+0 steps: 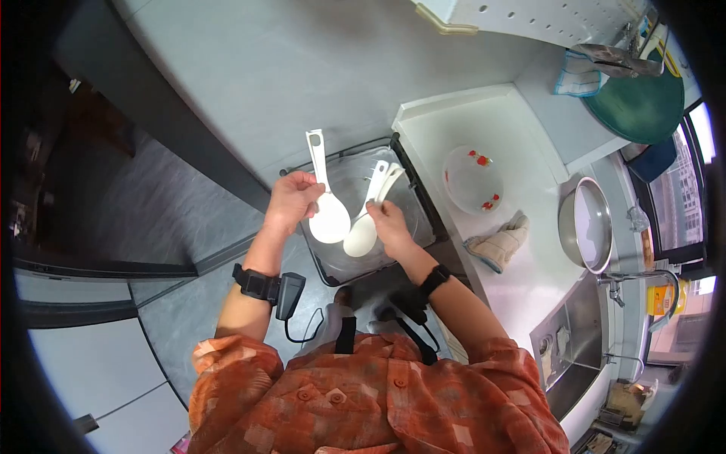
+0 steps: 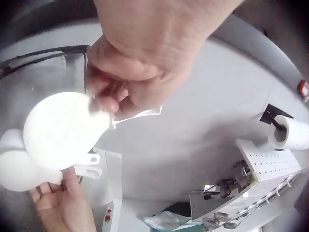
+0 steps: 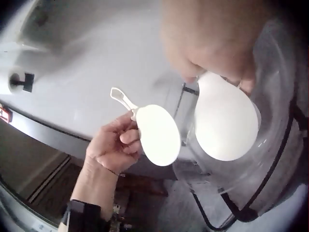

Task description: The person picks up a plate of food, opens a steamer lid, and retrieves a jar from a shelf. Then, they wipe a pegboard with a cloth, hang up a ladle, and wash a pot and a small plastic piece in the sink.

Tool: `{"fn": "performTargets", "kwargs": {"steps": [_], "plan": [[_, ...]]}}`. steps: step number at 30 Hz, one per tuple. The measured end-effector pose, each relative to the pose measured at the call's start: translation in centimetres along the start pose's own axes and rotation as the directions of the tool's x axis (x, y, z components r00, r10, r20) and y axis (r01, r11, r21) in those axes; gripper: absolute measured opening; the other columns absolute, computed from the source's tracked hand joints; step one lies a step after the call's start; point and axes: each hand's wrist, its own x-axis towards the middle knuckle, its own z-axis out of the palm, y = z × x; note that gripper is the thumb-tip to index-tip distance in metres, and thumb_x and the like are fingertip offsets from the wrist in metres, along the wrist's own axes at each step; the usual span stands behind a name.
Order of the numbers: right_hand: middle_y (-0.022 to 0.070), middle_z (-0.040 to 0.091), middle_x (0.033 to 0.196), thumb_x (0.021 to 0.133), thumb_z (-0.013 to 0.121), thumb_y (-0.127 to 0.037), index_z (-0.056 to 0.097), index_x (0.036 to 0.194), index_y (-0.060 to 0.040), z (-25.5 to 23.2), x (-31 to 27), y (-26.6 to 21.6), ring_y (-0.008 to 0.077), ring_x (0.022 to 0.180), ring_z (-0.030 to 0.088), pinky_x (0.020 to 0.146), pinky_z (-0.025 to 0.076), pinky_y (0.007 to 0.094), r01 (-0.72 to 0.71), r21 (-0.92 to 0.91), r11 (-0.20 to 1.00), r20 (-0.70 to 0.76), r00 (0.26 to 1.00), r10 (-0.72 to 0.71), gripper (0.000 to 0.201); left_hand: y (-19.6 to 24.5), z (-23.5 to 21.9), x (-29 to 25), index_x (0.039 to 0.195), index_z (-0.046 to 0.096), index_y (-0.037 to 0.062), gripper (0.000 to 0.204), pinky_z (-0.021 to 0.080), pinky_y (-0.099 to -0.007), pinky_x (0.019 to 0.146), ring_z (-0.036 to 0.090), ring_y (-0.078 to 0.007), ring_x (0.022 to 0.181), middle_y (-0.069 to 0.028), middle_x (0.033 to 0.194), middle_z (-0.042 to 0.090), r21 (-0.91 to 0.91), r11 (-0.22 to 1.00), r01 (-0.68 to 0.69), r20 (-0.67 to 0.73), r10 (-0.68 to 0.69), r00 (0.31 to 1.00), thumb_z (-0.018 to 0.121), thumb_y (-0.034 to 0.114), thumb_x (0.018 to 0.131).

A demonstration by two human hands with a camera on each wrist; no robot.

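Note:
My left hand (image 1: pixel 291 201) pinches a white rice paddle (image 1: pixel 330 221) at the neck, with its handle pointing away from me. Its smooth oval head fills much of the left wrist view (image 2: pixel 63 130). My right hand (image 1: pixel 393 228) grips white rice paddles (image 1: pixel 360 239) by their handles. Two handle ends fan out above those fingers, and the heads overlap one another. In the right wrist view one broad white head (image 3: pixel 226 123) hangs below the fingers. Both hands hold the paddles over a black-framed rack (image 1: pixel 420 198) with clear plastic inside it.
On the white counter (image 1: pixel 522 159) to the right are a clear plate with red flower prints (image 1: pixel 470 181), a beige glove (image 1: pixel 501 244) and a steel basin (image 1: pixel 588 225). A sink (image 1: pixel 567 333) with a faucet is nearer. A perforated white shelf (image 1: pixel 522 15) juts from the wall.

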Motion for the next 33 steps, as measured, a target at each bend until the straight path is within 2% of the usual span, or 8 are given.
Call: {"fn": "performTargets", "kwargs": {"steps": [7, 9, 13, 18, 26, 27, 29, 33], "plan": [[0.0138, 0.063, 0.091, 0.084, 0.057, -0.027, 0.060, 0.099, 0.0035, 0.9, 0.8, 1.5, 0.0210, 0.084, 0.058, 0.075, 0.044, 0.0331, -0.017, -0.156, 0.988, 0.305, 0.950, 0.065, 0.034, -3.2, -0.2, 1.7, 0.077, 0.057, -0.0014, 0.007, 0.037, -0.0247, 0.039, 0.048, -0.0090, 0.043, -0.0042, 0.061, 0.056, 0.135, 0.991, -0.009, 0.004, 0.008, 1.000, 0.060, 0.004, 0.077], [0.0134, 0.064, 0.094, 0.082, 0.057, -0.019, 0.060, 0.101, 0.0015, 0.4, 1.3, 0.7, 0.0195, 0.084, 0.060, 0.074, 0.046, 0.0332, 0.166, -0.651, 0.740, 0.383, 0.914, 0.132, 0.028, -5.2, -0.5, 2.8, 0.071, 0.059, 0.0002, 0.009, 0.041, -0.0284, 0.042, 0.051, -0.0113, 0.045, -0.0039, 0.054, 0.055, 0.321, 0.947, -0.025, 0.025, 0.018, 1.000, 0.060, 0.009, 0.074], [0.0133, 0.065, 0.092, 0.078, 0.062, -0.026, 0.060, 0.107, -0.0072, -2.8, -0.7, -3.3, 0.0221, 0.080, 0.062, 0.070, 0.048, 0.0347, 0.458, -0.633, 0.624, 0.420, 0.880, -0.221, 0.034, -7.0, 0.1, 3.0, 0.084, 0.060, -0.0026, 0.015, 0.044, -0.0298, 0.044, 0.057, -0.0146, 0.047, -0.0083, 0.057, 0.059, 0.342, 0.938, -0.062, 0.028, 0.056, 0.998, 0.059, 0.006, 0.072], [0.0129, 0.064, 0.095, 0.082, 0.060, -0.016, 0.059, 0.110, -0.0054, -10.9, -8.1, -18.5, 0.0178, 0.082, 0.061, 0.072, 0.048, 0.0298, 0.385, -0.599, 0.702, 0.017, 0.883, -0.469, 0.030, -8.0, -0.3, 3.5, 0.098, 0.056, -0.0033, 0.027, 0.045, -0.0304, 0.043, 0.058, -0.0169, 0.045, -0.0119, 0.063, 0.061, 0.523, 0.846, -0.102, 0.089, 0.065, 0.994, 0.059, 0.005, 0.072], [0.0098, 0.058, 0.103, 0.082, 0.062, -0.016, 0.053, 0.111, 0.0028, -22.1, -14.1, -38.7, 0.0133, 0.092, 0.055, 0.074, 0.046, 0.0238, 0.830, -0.517, 0.209, -0.337, 0.027, -0.941, 0.035, -6.5, 0.1, 2.7, 0.108, 0.056, -0.0027, 0.042, 0.050, -0.0319, 0.051, 0.061, -0.0203, 0.050, -0.0128, 0.072, 0.063, 0.682, 0.718, -0.136, 0.036, 0.153, 0.988, 0.063, 0.009, 0.068], [0.0098, 0.058, 0.103, 0.082, 0.062, -0.016, 0.053, 0.111, 0.0028, -22.4, -13.9, -40.4, 0.0133, 0.092, 0.055, 0.074, 0.046, 0.0238, 0.837, -0.510, 0.196, -0.340, 0.014, -0.940, 0.035, -7.1, -0.2, 3.3, 0.108, 0.056, -0.0013, 0.043, 0.051, -0.0328, 0.055, 0.063, -0.0221, 0.055, -0.0135, 0.077, 0.064, 0.700, 0.705, -0.113, 0.021, 0.139, 0.990, 0.064, 0.012, 0.068], [0.0105, 0.060, 0.096, 0.079, 0.065, -0.017, 0.052, 0.112, 0.0038, -21.8, -13.5, -42.7, 0.0129, 0.088, 0.056, 0.071, 0.046, 0.0237, 0.798, -0.396, 0.453, -0.295, 0.357, -0.886, 0.041, -8.9, -1.0, 4.2, 0.108, 0.057, -0.0007, 0.043, 0.051, -0.0336, 0.058, 0.063, -0.0234, 0.058, -0.0139, 0.078, 0.064, 0.721, 0.671, -0.175, 0.022, 0.230, 0.973, 0.064, 0.013, 0.067], [0.0046, 0.063, 0.090, 0.081, 0.062, -0.023, 0.054, 0.110, -0.0001, -21.3, -12.4, -44.4, 0.0090, 0.078, 0.058, 0.063, 0.040, 0.0203, 0.741, -0.404, 0.536, -0.113, 0.541, -0.833, 0.038, -7.2, 0.0, 1.9, 0.107, 0.058, 0.0008, 0.044, 0.051, -0.0350, 0.064, 0.064, -0.0265, 0.068, -0.0146, 0.080, 0.065, 0.652, 0.741, -0.161, -0.059, 0.262, 0.963, 0.065, 0.016, 0.066]]}}
